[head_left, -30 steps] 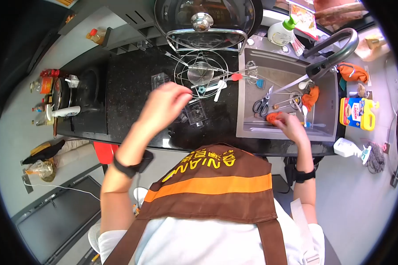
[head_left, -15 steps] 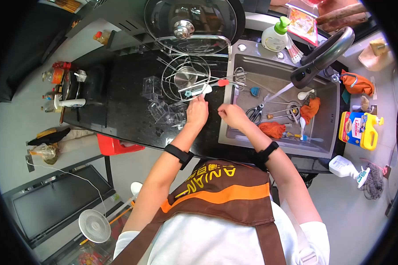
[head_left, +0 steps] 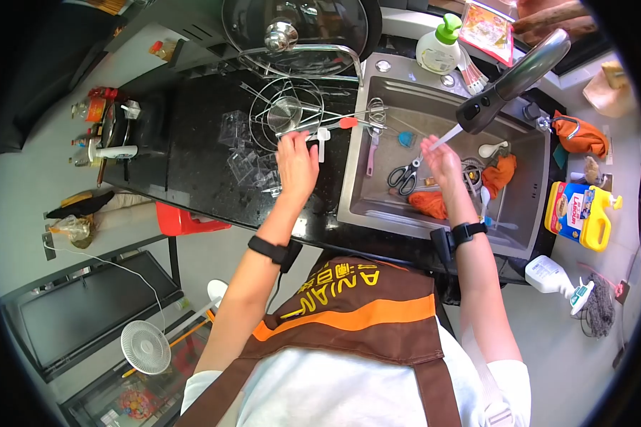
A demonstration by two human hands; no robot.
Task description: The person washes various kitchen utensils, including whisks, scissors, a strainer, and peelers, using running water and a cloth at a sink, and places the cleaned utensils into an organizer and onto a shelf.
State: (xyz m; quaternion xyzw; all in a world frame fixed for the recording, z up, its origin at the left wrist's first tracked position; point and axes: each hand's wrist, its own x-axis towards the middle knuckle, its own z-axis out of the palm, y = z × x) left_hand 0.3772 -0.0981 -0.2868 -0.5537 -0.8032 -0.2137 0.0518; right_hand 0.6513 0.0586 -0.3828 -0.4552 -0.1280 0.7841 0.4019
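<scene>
My left hand [head_left: 297, 162] is over the black counter, fingers apart, at the near edge of a round wire rack [head_left: 258, 114] that carries a strainer [head_left: 285, 112] and utensils. A white utensil [head_left: 323, 142] lies just right of its fingertips. Over the sink, my right hand [head_left: 441, 160] is open in the water stream [head_left: 446, 136] from the black faucet [head_left: 477, 112]. Scissors [head_left: 406, 176], an orange cloth [head_left: 427, 204], a pink-handled utensil [head_left: 371, 158] and a white spoon [head_left: 493, 149] lie in the sink around it.
Clear plastic containers [head_left: 243, 167] stand on the counter left of my left hand. A large glass lid [head_left: 313, 32] leans behind the rack. A green-topped pump bottle [head_left: 438, 51] stands behind the sink; a yellow jug [head_left: 580, 217] is to its right.
Both hands first came together near the rack and sink edge. Since then my right hand has moved right under the water and opened. A pink-handled utensil now shows in the sink's left side.
</scene>
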